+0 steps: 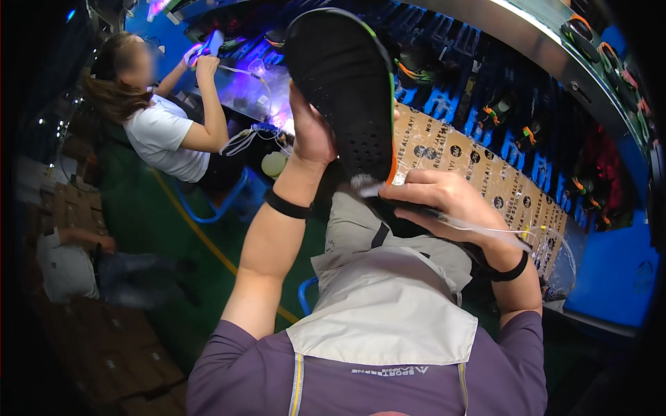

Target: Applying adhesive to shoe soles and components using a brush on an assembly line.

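My left hand is wrapped round the edge of a black, sole-shaped shoe part, holding it upright in front of me. The part has a cluster of small holes toward its lower end and a rim running from green to orange. My right hand is closed in a grip on a slim tool with a pale tip, and a clear tube trails back along my wrist. The tip is at the lower end of the shoe part; I cannot tell whether it touches. My left fingertips are mostly hidden behind the part.
A bench covered with printed brown cardboard stands ahead, with racks of blue shoe forms and dark shoes behind it. At the left a co-worker in a white shirt sits on a blue stool. Cardboard boxes are stacked at lower left.
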Available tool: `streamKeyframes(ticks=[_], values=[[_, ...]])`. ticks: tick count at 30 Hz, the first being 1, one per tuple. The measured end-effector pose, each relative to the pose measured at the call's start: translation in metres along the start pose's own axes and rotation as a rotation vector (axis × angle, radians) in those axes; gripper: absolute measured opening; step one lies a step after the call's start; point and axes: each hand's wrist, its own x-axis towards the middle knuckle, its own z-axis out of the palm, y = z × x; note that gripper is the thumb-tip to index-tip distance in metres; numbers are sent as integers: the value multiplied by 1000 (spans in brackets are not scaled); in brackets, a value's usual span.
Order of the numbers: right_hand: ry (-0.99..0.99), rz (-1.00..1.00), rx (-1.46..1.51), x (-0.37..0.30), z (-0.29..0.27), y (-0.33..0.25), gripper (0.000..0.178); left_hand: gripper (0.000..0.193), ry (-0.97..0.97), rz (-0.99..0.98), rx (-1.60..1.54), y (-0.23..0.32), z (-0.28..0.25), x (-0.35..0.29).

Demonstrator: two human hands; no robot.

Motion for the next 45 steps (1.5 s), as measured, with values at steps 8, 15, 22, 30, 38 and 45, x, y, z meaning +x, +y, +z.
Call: streamKeyframes(ticks=[8, 15, 22, 30, 38, 45], values=[[-136, 21, -191, 2, -10, -6, 33, 74, -188, -154, 254, 10, 8, 28], [-106, 71, -174, 2, -17, -7, 33, 68, -164, -399, 689, 8, 41, 51], [-95, -15, -128, 3, -23, -11, 29, 75, -145, -642, 1042, 5, 70, 59], [-186, -51, -183, -13, -25, -1, 28, 83, 133, -472, 792, -19, -12, 53], [457, 539, 311, -60, 11, 53, 17, 89, 224, -229, -236, -28, -97, -71], [542, 747, 597, -64, 47, 85, 17, 118, 203, -560, -550, -87, -96, -158]])
